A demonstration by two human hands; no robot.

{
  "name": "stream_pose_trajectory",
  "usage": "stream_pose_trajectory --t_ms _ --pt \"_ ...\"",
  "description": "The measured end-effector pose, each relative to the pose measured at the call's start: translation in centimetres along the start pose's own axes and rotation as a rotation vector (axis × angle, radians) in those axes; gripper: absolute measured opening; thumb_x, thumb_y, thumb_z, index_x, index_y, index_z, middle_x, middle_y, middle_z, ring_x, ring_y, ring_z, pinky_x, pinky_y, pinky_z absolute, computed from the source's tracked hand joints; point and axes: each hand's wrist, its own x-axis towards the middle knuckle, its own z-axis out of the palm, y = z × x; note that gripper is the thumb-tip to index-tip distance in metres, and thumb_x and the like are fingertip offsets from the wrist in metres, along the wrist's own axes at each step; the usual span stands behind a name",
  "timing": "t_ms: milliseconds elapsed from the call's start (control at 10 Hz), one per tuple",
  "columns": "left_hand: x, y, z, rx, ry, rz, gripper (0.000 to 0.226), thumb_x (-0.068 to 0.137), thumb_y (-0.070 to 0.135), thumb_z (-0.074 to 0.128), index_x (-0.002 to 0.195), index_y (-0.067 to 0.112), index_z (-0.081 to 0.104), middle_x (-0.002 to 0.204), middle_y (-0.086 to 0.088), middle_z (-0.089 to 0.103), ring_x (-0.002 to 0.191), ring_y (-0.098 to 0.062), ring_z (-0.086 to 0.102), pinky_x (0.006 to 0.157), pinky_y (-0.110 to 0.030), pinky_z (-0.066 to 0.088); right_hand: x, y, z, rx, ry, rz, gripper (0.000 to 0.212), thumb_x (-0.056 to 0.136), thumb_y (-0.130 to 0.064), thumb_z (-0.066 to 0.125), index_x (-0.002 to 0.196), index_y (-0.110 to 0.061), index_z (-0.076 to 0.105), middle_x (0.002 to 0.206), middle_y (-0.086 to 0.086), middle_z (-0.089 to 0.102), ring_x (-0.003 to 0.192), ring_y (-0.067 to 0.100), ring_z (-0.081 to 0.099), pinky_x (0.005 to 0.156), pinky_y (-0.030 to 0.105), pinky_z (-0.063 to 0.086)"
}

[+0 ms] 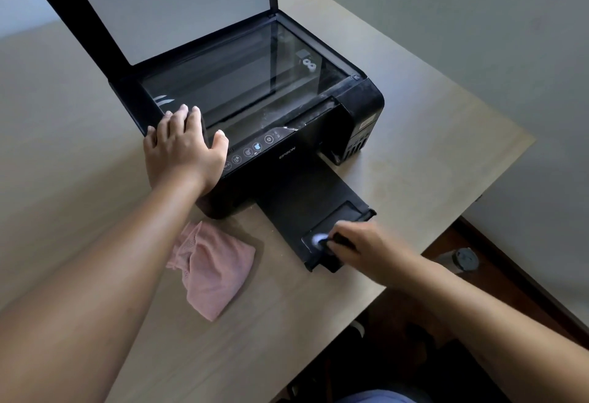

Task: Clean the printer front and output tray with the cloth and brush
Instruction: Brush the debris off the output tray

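Note:
A black printer [366,96] stands on the wooden table [79,115] with its scanner lid raised. Its output tray [302,198] is pulled out toward me. My left hand [183,147] lies flat on the printer's front left corner, beside the control panel. My right hand [366,248] is closed on a small black brush [322,239], whose pale bristles touch the near end of the tray. A crumpled pink cloth [213,268] lies on the table left of the tray, apart from both hands.
The table's right edge [478,198] runs close to the tray end. Below it on the floor stands a dark round-topped container [466,259]. A pale wall [478,36] rises behind the printer.

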Motion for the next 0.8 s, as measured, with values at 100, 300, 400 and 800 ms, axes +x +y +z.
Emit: stream_pose_trajectory --t_ms 100,300,400,800 --pt "0.0 0.0 0.0 0.002 -0.003 0.001 0.068 0.091 0.055 0.033 0.15 0.021 0.029 0.16 0.0 0.023 0.147 -0.021 0.015 0.12 -0.045 0.008 0.0 1.2 -1.4 0.125 0.156 0.143 0.011 0.092 -0.023 0.059 0.086 -0.015 0.061 0.072 -0.001 0.061 0.063 0.016 0.057 0.056 0.031 0.042" --pt "0.0 0.1 0.0 0.001 -0.001 0.005 0.068 0.091 0.055 0.033 0.15 0.02 0.029 0.16 -0.001 0.023 0.147 -0.021 0.015 0.12 -0.045 0.008 0.2 0.3 -2.9 0.1 0.052 0.25 0.023 0.094 -0.025 0.055 0.082 -0.005 0.058 0.073 0.012 0.061 0.06 0.023 0.053 0.053 0.032 0.041" --pt "0.0 0.0 0.0 0.002 -0.004 0.009 0.068 0.091 0.055 0.033 0.15 0.02 0.029 0.16 -0.001 0.023 0.147 -0.021 0.015 0.119 -0.045 0.008 0.7 0.1 -4.0 -0.02 0.084 0.334 0.025 0.092 -0.027 0.055 0.081 -0.005 0.055 0.075 0.011 0.059 0.062 0.023 0.051 0.052 0.032 0.037" --pt "-0.1 0.0 0.2 -0.003 -0.003 0.015 0.069 0.091 0.056 0.032 0.15 0.02 0.029 0.16 -0.002 0.023 0.146 -0.022 0.016 0.119 -0.045 0.008 2.0 -2.7 -3.6 -0.078 -0.149 0.245 0.026 0.087 -0.025 0.06 0.07 -0.006 0.055 0.071 0.011 0.061 0.065 0.024 0.053 0.061 0.034 0.046"
